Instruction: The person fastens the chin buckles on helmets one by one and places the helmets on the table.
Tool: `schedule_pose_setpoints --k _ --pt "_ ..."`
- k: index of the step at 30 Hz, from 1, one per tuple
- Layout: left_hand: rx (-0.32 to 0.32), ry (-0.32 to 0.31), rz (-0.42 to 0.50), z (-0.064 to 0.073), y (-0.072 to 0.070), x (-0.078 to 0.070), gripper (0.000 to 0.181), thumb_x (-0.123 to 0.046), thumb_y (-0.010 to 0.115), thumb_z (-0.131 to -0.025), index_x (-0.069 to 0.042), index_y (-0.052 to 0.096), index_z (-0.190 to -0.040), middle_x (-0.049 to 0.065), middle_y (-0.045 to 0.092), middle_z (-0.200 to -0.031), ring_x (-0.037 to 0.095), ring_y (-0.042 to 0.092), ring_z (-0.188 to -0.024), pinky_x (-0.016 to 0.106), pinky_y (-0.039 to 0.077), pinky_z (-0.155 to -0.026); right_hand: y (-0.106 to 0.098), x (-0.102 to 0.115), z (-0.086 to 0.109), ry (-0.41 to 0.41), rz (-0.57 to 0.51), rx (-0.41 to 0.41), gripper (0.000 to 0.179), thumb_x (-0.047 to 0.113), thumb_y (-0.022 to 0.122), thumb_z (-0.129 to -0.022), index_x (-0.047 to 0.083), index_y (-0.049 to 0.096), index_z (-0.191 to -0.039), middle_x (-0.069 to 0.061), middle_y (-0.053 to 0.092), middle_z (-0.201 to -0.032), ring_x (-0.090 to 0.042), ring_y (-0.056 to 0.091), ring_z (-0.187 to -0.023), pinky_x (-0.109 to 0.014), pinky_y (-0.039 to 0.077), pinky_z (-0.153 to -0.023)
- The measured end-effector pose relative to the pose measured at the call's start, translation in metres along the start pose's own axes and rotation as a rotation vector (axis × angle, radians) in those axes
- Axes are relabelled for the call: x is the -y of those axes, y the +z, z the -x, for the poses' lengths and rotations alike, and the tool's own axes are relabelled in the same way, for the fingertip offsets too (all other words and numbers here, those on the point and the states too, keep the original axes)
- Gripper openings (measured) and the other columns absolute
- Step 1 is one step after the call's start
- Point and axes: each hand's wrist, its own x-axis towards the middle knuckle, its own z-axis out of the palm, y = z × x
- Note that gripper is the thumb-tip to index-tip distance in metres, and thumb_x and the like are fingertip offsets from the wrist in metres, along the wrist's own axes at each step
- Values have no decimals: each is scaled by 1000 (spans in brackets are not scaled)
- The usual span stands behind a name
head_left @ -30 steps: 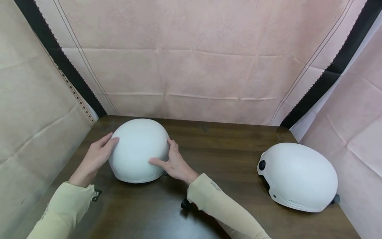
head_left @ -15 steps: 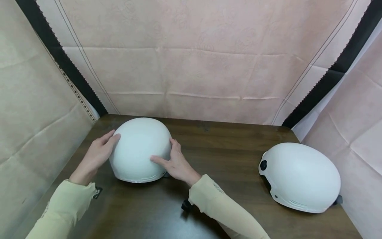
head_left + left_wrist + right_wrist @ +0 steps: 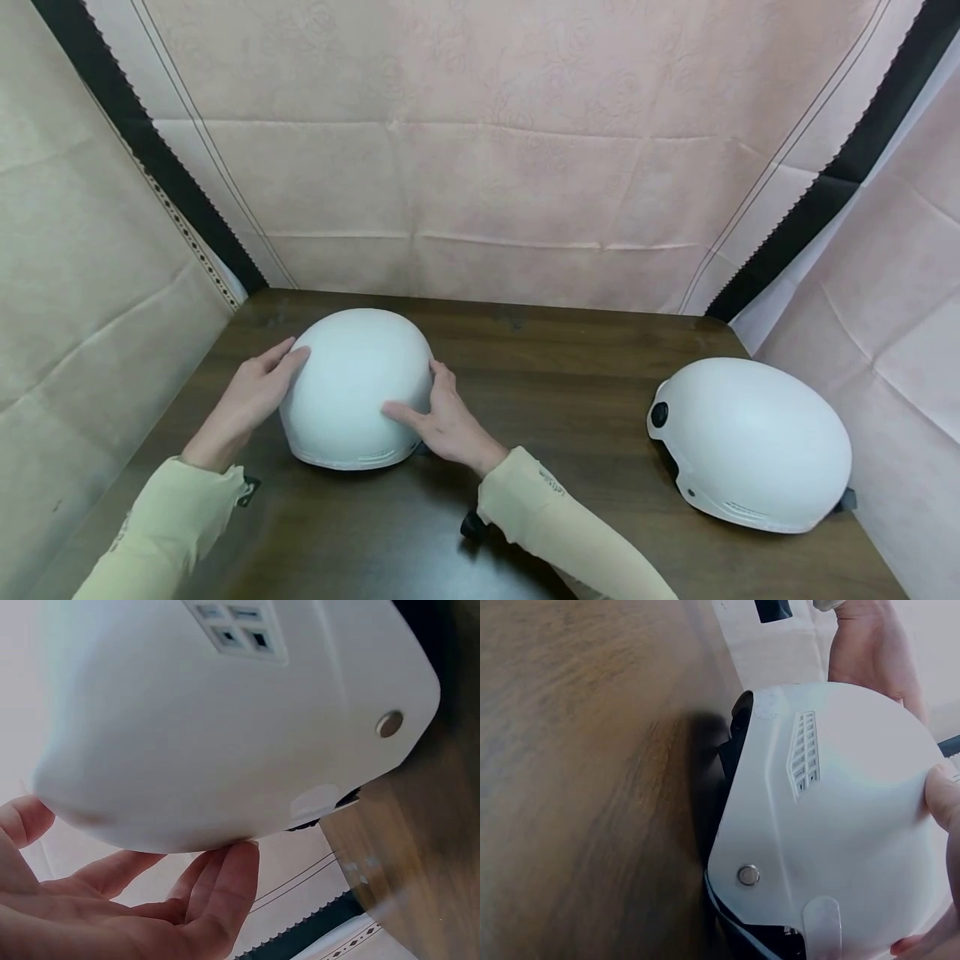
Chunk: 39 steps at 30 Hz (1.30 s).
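Note:
A smooth white helmet point(image 3: 360, 383) stands dome up on the left half of the table, held between both hands. My left hand point(image 3: 251, 396) holds its left side, the thumb on the shell; curved fingertips point(image 3: 241, 862) meet the surface in the left wrist view. On the opposite side my right hand point(image 3: 450, 425) grips it, thumb across the front of the dome and fingers along the side. The right wrist view shows the helmet's vent grille point(image 3: 805, 754), a round rivet point(image 3: 748, 874) and a strap point(image 3: 739, 926) under the rim.
A second white helmet point(image 3: 757, 442) with a black round fitting lies at the right of the brown wooden table point(image 3: 555, 367). Pale fabric walls point(image 3: 480, 183) enclose the back and sides, with black strips at the corners.
The held helmet has shifted slightly toward me and to the right, and both hands have moved along with it. The helmet on the right stays in place.

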Motion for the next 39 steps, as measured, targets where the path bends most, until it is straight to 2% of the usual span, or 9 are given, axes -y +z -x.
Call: schedule_pose_setpoints --k 13,18,26,33,39 --pt "10 -36 -10 -2 -1 2 88 -68 27 -95 -9 5 -156 27 9 -157 49 12 -141 68 21 -104 4 3 0 3 2 9 101 62 65 -84 17 8 -155 -4 21 -152 -24 37 -131 -45 35 -105" --pt "15 -45 -43 -4 -3 3 92 -70 21 -94 -5 2 -155 29 5 -157 51 9 -141 69 19 -104 8 5 1 16 31 7 103 65 62 -84 16 5 -155 -6 14 -156 -26 32 -135 -47 32 -108" --pt "-42 -70 -151 -3 -3 5 93 -70 19 -94 0 5 -154 40 8 -150 61 9 -134 73 23 -99 13 3 -2 19 61 26 104 68 59 -83 18 3 -156 -5 8 -160 -26 30 -137 -48 31 -108" --pt "-59 -93 -150 -3 -4 6 94 -71 19 -94 0 4 -154 41 7 -148 61 7 -133 74 23 -97 13 2 -5 26 70 40 104 69 58 -83 21 2 -156 -4 9 -160 -26 32 -136 -48 31 -108" --pt "-68 -101 -141 -2 -5 7 95 -71 19 -93 1 3 -153 41 7 -147 61 8 -132 75 24 -96 13 3 -8 36 68 47 104 70 58 -83 21 4 -156 -5 5 -162 -24 22 -143 -50 26 -111"
